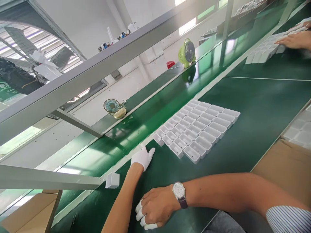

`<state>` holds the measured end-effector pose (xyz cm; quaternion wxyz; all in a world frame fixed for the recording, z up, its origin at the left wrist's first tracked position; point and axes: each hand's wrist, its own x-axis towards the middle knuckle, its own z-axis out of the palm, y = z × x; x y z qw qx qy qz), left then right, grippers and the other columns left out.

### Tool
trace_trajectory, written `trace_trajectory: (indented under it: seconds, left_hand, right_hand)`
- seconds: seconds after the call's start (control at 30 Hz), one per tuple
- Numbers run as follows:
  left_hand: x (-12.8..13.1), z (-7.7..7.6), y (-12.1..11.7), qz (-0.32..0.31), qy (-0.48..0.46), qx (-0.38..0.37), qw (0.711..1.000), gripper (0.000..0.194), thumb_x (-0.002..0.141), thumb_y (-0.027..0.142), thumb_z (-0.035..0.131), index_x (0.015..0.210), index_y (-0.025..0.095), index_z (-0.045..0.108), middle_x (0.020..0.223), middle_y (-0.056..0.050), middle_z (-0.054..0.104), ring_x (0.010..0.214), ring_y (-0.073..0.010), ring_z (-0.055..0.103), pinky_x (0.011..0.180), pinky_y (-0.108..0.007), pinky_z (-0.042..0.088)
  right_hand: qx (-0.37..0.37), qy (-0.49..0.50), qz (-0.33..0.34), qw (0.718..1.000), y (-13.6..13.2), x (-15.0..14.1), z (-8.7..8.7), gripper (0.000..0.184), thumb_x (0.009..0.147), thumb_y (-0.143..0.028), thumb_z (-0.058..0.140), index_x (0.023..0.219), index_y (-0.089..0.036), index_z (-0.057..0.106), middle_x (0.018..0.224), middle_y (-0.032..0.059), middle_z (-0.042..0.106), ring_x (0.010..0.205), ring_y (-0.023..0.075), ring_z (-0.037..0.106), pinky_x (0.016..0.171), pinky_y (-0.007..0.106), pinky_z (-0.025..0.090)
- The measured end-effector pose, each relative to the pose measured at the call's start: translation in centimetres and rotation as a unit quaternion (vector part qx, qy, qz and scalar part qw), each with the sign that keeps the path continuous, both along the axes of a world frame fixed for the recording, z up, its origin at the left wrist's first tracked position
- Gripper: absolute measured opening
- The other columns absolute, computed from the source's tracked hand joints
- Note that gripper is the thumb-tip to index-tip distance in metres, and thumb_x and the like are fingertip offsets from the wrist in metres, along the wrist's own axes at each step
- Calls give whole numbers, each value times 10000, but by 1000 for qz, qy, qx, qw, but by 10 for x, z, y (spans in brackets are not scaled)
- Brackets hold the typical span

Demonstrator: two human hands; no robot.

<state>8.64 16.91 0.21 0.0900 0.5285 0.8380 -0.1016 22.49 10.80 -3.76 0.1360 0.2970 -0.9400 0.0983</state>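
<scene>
Fingers of the white-gloved left hand [143,157] lie spread, empty, on the green surface [255,106], with the block of white plastic trays [198,129] at two o'clock, so squaring them looks in hand, while the right hand [155,207] rests curled, holding nothing I can see

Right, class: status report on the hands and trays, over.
Left hand open, flat, near white plastic trays. Right hand curled on green table. Nothing between.

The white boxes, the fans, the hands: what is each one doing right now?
White boxes: open tops up, packed in neat rows on the green table.
Single white box: alone at the table edge.
Left hand: white glove on, resting flat on the table, holding nothing.
Right hand: white finger covers on, knuckles down, watch on wrist.
Green fan: standing upright.
Small blue fan: upright; spinning or not, can't tell.
</scene>
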Motion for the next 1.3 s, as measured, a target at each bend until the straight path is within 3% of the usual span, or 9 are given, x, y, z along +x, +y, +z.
trace_trajectory:
  seconds: [0.13,0.27,0.47,0.6,0.8,0.97,1.07,1.2,1.3]
  left_hand:
    - [-24,1,1,29,-26,44,998,781,1013,708,315,1451,92,514,1081,-208,770,985,-365,747,792,-405,510]
    - [-22,-1,-22,1,-58,87,995,606,1059,553,373,1515,166,475,1126,-123,740,1122,-275,684,886,-341,496]
    - [7,-6,-61,-107,-184,89,973,563,1012,462,488,1544,280,499,857,9,599,777,-182,604,789,-295,488]
    - [34,3,-61,-174,-139,30,974,566,1030,488,429,1581,359,445,1025,-49,653,870,-232,655,795,-334,467]
    - [59,15,-44,-208,-84,-19,974,608,1057,518,333,1623,299,375,1091,-125,722,942,-307,707,818,-365,470]
    - [59,12,-34,-215,-87,-29,972,626,1065,549,281,1626,286,367,1048,-125,750,916,-310,717,813,-376,477]
    - [59,11,-34,-230,-82,-36,969,614,1070,540,250,1626,305,363,1046,-112,750,910,-304,717,779,-368,481]
    - [59,13,-45,-273,-76,-47,958,570,1077,502,242,1617,370,365,1027,-72,731,859,-277,707,731,-355,480]
    - [50,10,-63,-240,-128,-18,962,512,1064,502,341,1560,439,449,1002,-31,708,861,-243,685,751,-341,485]
  right_hand:
    - [-1,-16,6,1000,-1,-3,-2,143,921,-347,603,827,-241,627,947,12,749,923,227,660,776,368,528]
    - [5,-38,-2,999,-1,-2,1,140,882,-314,635,767,-243,597,933,17,749,910,223,660,742,359,525]
    - [-19,6,-1,1000,-1,-2,-2,181,926,-357,616,789,-243,644,902,7,753,915,212,662,813,345,517]
    - [-47,63,4,997,-1,-5,-12,272,980,-384,553,806,-219,683,824,12,732,837,211,642,808,352,496]
    - [-35,57,16,998,-1,-8,-18,204,902,-383,648,789,-217,679,788,6,709,795,207,611,753,354,465]
    - [-40,68,3,997,-2,-8,-21,303,992,-408,527,812,-225,688,829,3,730,827,208,615,810,355,459]
    - [-42,70,3,997,-3,-7,-23,245,954,-398,584,829,-221,698,825,0,729,824,209,612,799,352,458]
    - [-48,66,-5,997,-4,-5,-23,211,932,-362,615,836,-204,717,793,0,713,832,199,631,799,333,468]
    - [-49,58,-3,997,-5,-3,-20,194,929,-349,638,855,-195,731,821,-1,724,856,181,651,833,298,487]
